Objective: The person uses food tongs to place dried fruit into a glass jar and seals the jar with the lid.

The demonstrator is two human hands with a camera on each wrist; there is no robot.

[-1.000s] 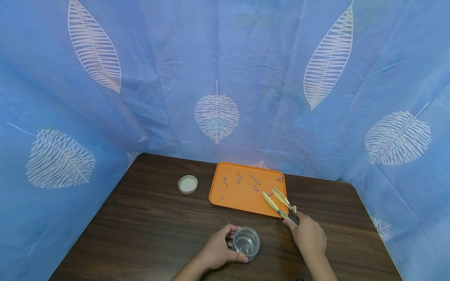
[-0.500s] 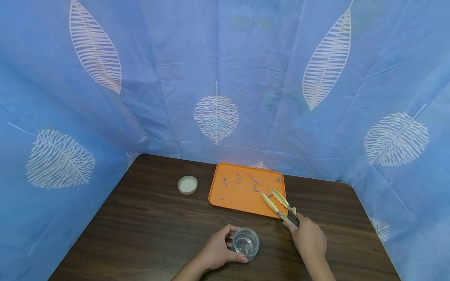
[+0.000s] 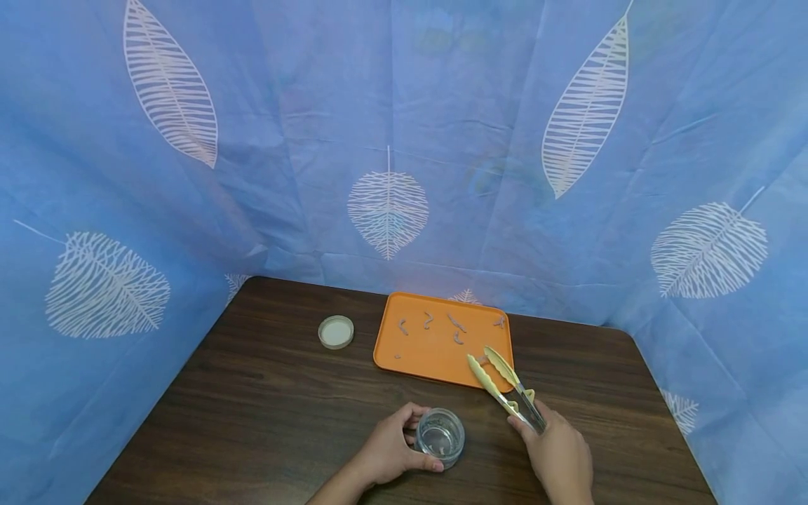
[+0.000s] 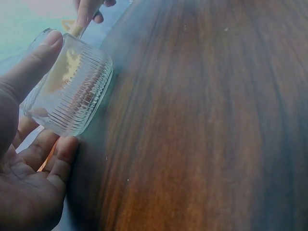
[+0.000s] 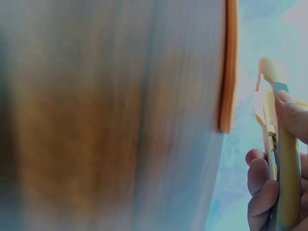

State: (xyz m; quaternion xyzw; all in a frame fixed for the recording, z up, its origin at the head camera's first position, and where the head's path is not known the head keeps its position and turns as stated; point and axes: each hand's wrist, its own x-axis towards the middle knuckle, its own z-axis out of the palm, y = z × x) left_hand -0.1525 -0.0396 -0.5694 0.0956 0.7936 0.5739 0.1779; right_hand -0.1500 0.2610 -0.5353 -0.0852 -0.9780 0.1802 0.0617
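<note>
My left hand [image 3: 391, 445] grips a clear glass jar [image 3: 440, 438] on the table, thumb on the near side and fingers behind. A small pale bit shows at the bottom of the jar. In the left wrist view the ribbed wall of the jar [image 4: 79, 91] lies between thumb and fingers. My right hand [image 3: 558, 452] holds a pair of tongs [image 3: 501, 379] with cream scalloped tips, above the near right corner of the orange tray [image 3: 416, 361]. A greyish strip [image 3: 482, 359] appears between the tips. Several greyish, worm-like strips [image 3: 456, 322] lie on the tray.
A round lid [image 3: 336, 332] with a whitish inside lies left of the tray. Under everything is a dark wood-grain table [image 3: 271, 407]. Behind it and at both sides hangs a blue cloth [image 3: 290, 140] with white leaf prints.
The tongs and my right hand have drawn back slightly toward the near side, and the greyish strip between the tips has shifted with them. My left hand still holds the jar in place.
</note>
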